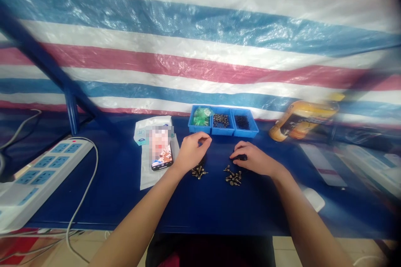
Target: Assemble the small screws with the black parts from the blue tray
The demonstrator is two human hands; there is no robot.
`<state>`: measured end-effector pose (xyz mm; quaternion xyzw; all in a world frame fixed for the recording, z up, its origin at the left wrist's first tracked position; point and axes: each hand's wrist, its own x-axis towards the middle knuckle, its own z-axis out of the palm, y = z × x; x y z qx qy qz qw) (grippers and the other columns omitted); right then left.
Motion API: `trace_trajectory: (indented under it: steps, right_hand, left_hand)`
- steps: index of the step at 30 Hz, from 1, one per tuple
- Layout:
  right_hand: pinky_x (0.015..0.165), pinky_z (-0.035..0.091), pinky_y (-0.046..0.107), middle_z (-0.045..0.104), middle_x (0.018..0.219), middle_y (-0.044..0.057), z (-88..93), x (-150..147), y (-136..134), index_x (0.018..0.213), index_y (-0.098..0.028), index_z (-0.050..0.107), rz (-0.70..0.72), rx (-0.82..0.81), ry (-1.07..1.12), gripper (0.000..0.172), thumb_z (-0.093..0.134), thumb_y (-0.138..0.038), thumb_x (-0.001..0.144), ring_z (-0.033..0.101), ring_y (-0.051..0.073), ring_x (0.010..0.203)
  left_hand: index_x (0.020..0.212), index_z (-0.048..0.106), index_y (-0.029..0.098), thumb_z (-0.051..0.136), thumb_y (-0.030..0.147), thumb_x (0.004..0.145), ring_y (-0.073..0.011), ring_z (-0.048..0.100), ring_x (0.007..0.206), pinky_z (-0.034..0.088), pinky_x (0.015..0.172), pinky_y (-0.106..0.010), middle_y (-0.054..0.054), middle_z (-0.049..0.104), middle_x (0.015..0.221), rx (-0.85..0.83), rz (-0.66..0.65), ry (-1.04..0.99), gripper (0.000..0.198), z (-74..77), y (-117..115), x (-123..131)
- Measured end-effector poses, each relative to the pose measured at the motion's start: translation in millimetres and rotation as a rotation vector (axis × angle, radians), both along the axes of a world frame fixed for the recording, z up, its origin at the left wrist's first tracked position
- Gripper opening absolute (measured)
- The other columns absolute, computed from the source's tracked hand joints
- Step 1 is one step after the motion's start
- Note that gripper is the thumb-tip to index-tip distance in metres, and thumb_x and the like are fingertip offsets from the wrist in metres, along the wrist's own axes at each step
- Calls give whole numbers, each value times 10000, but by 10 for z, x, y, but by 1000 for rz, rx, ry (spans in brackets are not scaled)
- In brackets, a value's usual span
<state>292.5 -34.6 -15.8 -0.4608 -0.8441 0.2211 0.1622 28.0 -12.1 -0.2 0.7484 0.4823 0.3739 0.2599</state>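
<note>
My left hand (pixel 191 152) hangs curled over the blue tabletop (pixel 200 208), its fingertips hiding what lies beneath them. Just below it sits a small heap of bronze-coloured metal screws (pixel 199 172). My right hand (pixel 253 158) pinches a small black part (pixel 242 157) between its fingertips. A second heap of bronze-coloured screws (pixel 234 177) lies under that hand. Behind both hands stands a blue divided parts tray (pixel 222 130), holding green bagged items, bronze-coloured screws and small black parts in separate compartments.
A smartphone (pixel 162 155) lies on a white packet (pixel 153 150) left of my hands. Further left are a white power strip (pixel 46 177) and its cable. A yellow jar (pixel 300 120) lies at the back right, near a white mouse (pixel 313 199). A striped tarp hangs behind.
</note>
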Motion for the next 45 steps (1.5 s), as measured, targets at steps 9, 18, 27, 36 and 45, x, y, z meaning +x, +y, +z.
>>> trace_trajectory:
  steps: [9,18,27,36,45]
  right_hand:
    - [886,464,404,683,1009,53,-11,-154,14,992,-256,693,-99,99,125,178,526,-294,945,596,229,959]
    - [774,500,340,720,990,45,54,-255,-11,989,-245,671,-315,108,376,213,534,-399,936,670,226,910]
    - [551,392,277,506,581,-30,5,-174,58,712,-208,528,-592,16,531,415,550,-581,890,471,133,550]
    - [548,414,283,544,645,-23,-1,-178,80,1084,-220,609,-696,102,730,392,606,-543,863,499,151,574]
    - [575,408,292,561,639,-9,17,-271,32,937,-215,678,-590,147,537,307,575,-500,889,481,150,557]
  left_hand:
    - [873,691,231,517,363,928,-168,667,838,486,764,-273,11,736,905,2,-11,-1,226,2,-1,-3]
    - [869,695,228,518,369,928,-172,669,834,493,778,-278,9,738,903,-12,8,-6,234,19,14,-34]
    - [892,701,226,538,387,917,-170,667,826,498,758,-266,4,736,890,-38,24,-51,231,43,33,-61]
    - [926,710,249,532,389,912,-185,677,829,504,761,-282,2,744,905,-12,16,73,227,39,49,-103]
    - [860,696,257,642,519,791,-249,661,789,458,639,-309,-40,727,871,-18,-6,447,277,-26,54,-250]
